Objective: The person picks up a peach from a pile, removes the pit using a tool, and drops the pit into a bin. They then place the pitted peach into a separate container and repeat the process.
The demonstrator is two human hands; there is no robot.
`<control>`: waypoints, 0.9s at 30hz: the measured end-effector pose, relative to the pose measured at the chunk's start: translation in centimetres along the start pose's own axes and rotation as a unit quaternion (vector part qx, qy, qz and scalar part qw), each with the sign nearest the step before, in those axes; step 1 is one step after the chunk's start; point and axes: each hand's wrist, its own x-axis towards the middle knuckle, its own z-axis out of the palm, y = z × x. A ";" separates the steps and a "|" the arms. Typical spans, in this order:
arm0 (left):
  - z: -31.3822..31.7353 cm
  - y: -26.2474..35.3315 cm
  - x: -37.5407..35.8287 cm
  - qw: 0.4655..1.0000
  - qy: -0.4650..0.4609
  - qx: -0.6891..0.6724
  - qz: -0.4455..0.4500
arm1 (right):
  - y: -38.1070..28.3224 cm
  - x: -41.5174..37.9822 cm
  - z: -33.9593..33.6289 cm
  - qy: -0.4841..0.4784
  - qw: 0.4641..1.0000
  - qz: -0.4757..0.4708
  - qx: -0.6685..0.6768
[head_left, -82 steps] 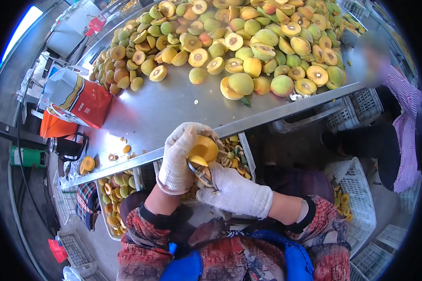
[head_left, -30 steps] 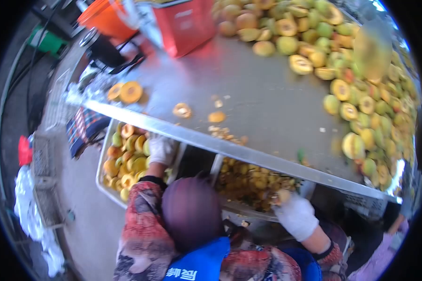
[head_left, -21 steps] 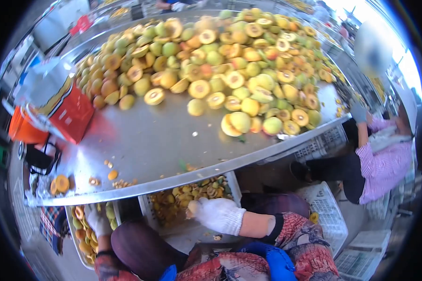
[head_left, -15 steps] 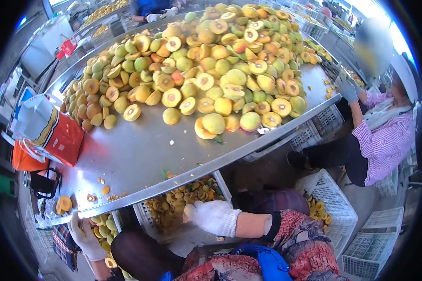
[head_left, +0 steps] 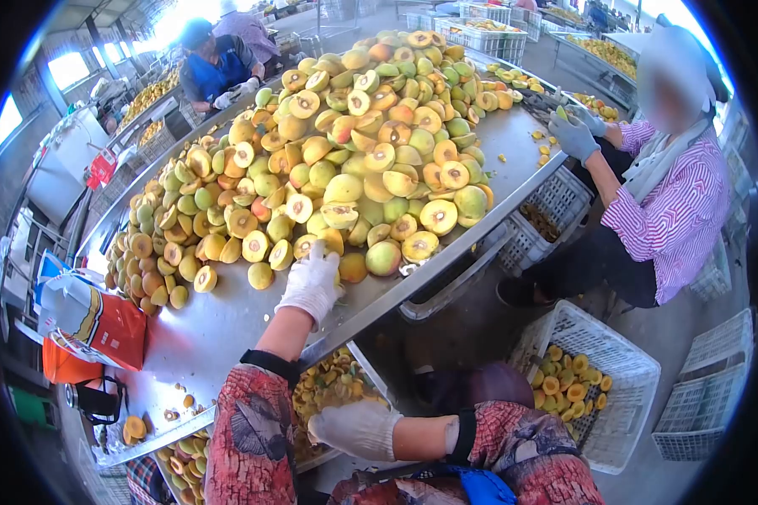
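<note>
At the front edge of the large fruit pile (head_left: 345, 185), my left hand (head_left: 312, 286), in a white glove, reaches over the metal table (head_left: 202, 337). Its fingers are bent and close together over a spot where fruit hides under the glove; what they hold cannot be made out. Whole and halved yellow-green fruits touch that area. Lower down, my right hand (head_left: 358, 429), also gloved, is curled above a crate (head_left: 370, 370) of cut pieces below the table edge. A small orange-brown bit shows at its fingertips, too hidden to name.
A gloved co-worker (head_left: 665, 194) sits at right, another person (head_left: 215, 67) stands across the table. A red bag (head_left: 118, 328) and black flask (head_left: 93, 400) are at left. A white crate (head_left: 632, 370) holds halved fruit, lower right; empty crates (head_left: 703, 396) lie beyond.
My left hand has moved up and right from the table's lower left corner to the pile. My right hand is slightly lower in view, still curled. The view has shifted.
</note>
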 end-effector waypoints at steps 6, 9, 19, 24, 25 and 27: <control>2.3 -4.2 -1.5 0.988 0.106 -0.106 -0.048 | -0.1 -0.5 -0.9 -0.054 0.997 0.030 0.051; 1.4 -7.9 -4.8 0.792 0.118 -0.572 -0.176 | 0.0 -0.5 -2.7 -0.056 0.989 0.069 0.121; 0.2 -2.3 -17.7 0.359 0.184 -0.895 -0.189 | -0.6 1.7 -3.7 0.215 0.966 0.031 0.140; 1.0 0.6 -19.4 0.321 0.237 -0.901 -0.169 | 0.3 2.4 -1.4 0.202 0.975 0.047 0.075; 1.1 1.0 -19.6 0.326 0.251 -0.895 -0.169 | 0.5 2.5 -1.0 0.206 0.975 0.049 0.066; 1.2 2.0 -19.7 0.337 0.280 -0.883 -0.167 | 0.4 2.4 -0.9 0.216 0.974 0.039 0.056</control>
